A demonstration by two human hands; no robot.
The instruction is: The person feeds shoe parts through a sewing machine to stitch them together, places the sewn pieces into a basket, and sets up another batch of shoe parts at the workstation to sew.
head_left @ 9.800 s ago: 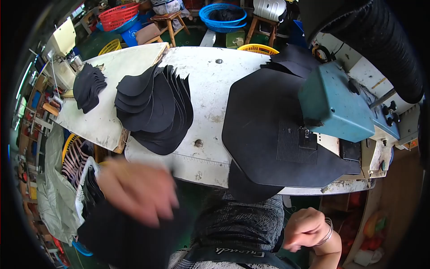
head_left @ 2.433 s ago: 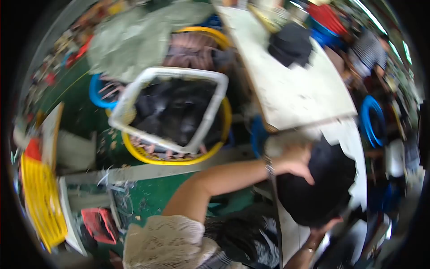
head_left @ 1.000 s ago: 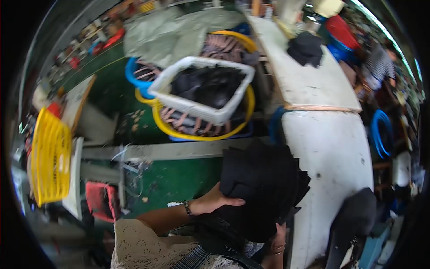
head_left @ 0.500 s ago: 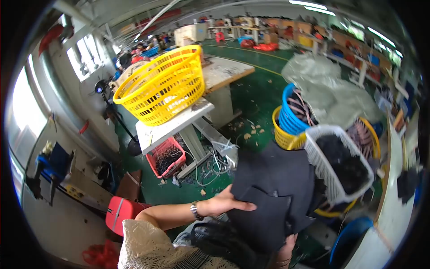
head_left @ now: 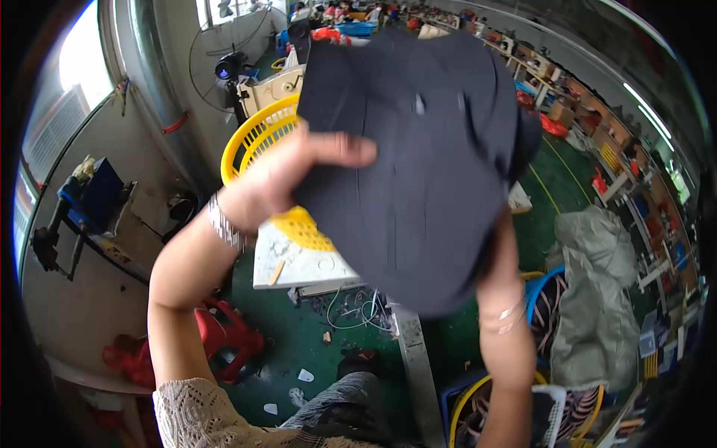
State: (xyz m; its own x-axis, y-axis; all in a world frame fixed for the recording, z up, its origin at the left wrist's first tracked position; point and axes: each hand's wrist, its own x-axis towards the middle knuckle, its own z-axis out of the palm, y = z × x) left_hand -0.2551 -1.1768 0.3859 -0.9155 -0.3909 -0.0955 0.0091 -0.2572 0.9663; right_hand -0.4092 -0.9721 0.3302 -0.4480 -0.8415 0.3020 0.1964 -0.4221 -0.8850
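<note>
As the left hand (head_left: 280, 175) grips its left edge, a stack of black pieces (head_left: 418, 172) is held up in the air.
The left thumb lies flat across the front of the stack, with the fingers out of sight behind it; the right hand (head_left: 502, 257) reaches up behind the lower right side, its fingers hidden, so I cannot tell how it grips. Behind the stack, a yellow basket (head_left: 258, 142) sits on a pale worktop (head_left: 299, 261), partly covered by the pieces. Below are a red stool (head_left: 235, 336) and the green floor (head_left: 459, 336); a grey-green sheet (head_left: 597, 299) lies over to the right, beside a blue basket (head_left: 536, 302).
</note>
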